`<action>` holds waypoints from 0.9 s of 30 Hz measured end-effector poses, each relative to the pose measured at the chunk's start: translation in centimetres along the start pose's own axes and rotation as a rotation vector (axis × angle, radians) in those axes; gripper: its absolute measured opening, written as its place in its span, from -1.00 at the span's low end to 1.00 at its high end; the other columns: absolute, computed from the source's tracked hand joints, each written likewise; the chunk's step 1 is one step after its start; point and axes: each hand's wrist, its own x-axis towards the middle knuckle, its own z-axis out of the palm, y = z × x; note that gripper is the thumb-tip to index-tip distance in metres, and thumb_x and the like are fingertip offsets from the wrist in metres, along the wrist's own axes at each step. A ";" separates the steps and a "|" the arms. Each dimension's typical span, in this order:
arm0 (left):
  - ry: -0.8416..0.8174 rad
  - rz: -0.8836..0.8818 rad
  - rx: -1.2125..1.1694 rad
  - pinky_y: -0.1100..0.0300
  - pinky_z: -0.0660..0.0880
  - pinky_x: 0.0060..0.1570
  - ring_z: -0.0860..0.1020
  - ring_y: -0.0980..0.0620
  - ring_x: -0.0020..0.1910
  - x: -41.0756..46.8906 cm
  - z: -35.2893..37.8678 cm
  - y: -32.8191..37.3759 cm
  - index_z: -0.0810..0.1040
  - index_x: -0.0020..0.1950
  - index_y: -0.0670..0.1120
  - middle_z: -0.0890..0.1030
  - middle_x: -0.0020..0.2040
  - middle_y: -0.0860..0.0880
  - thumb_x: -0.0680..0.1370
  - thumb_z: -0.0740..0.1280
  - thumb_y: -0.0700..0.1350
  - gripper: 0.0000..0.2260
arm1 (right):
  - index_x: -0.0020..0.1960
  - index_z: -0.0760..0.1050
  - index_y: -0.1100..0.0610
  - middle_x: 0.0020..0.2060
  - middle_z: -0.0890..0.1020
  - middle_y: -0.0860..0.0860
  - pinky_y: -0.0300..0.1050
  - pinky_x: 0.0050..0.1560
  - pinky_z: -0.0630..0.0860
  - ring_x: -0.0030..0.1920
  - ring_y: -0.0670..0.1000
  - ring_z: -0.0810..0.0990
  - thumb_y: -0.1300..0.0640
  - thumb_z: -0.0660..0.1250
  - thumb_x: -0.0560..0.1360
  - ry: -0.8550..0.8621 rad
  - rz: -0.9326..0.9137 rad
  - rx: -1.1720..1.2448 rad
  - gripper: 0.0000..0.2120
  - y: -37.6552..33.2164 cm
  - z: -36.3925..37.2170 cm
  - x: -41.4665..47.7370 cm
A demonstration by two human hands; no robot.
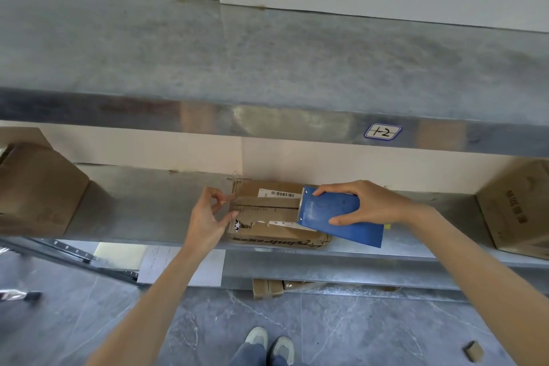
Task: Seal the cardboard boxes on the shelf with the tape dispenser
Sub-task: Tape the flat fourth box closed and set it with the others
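At centre frame, right hand [371, 202] grips the blue dispenser [341, 214] atop a box [267, 236] on the shelf [148, 208]; left hand [208, 217] pinches tape [267, 202].

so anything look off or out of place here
A small cardboard scrap lies loose on the floor at lower right. The cardboard box being taped looks battered, with its front right corner crumpled.

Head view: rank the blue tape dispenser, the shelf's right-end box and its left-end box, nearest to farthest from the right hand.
1. Blue tape dispenser: gripped by the right hand, over the middle box.
2. Right-end box: same shelf, to the hand's right.
3. Left-end box: far left, beyond the left hand pinching the tape end.
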 end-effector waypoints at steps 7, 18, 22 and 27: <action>0.005 0.026 -0.021 0.31 0.51 0.18 0.61 0.23 0.17 -0.1 0.1 -0.2 0.37 -0.04 -0.09 0.61 -0.04 0.15 0.46 0.48 -0.37 -0.67 | 0.23 0.50 -0.37 0.22 0.53 -0.39 -0.24 0.16 0.54 0.13 -0.29 0.56 -0.03 0.53 0.45 -0.084 0.049 0.068 -0.56 -0.2 -1.0 0.5; -0.016 0.023 -0.041 0.29 0.52 0.19 0.62 0.22 0.14 0.2 0.0 -0.7 0.40 -0.05 -0.11 0.65 0.03 -0.04 0.45 0.49 -0.36 -0.69 | 0.24 0.50 -0.34 0.26 0.53 -0.26 -0.14 0.21 0.55 0.13 -0.21 0.58 -0.08 0.51 0.44 -0.154 0.089 0.110 -0.58 0.6 -1.3 1.8; -0.020 -0.008 -0.047 0.34 0.49 0.12 0.63 0.23 0.10 0.3 -0.4 -0.4 0.42 -0.08 -0.08 0.69 -0.02 0.01 0.40 0.53 -0.36 -0.66 | 0.24 0.50 -0.37 0.28 0.52 -0.26 -0.09 0.26 0.53 0.20 -0.15 0.56 -0.12 0.51 0.43 -0.165 0.095 0.112 -0.57 1.0 -1.4 2.5; -0.001 -0.156 -0.166 0.19 0.43 -0.05 0.56 0.12 -0.20 1.5 -1.1 -0.3 0.54 -0.15 -0.13 0.61 -0.27 0.07 0.49 0.44 -0.15 -0.89 | 0.24 0.48 -0.38 0.28 0.49 -0.30 -0.13 0.28 0.50 0.22 -0.17 0.52 -0.12 0.50 0.44 -0.207 0.097 0.062 -0.58 0.5 -1.6 3.0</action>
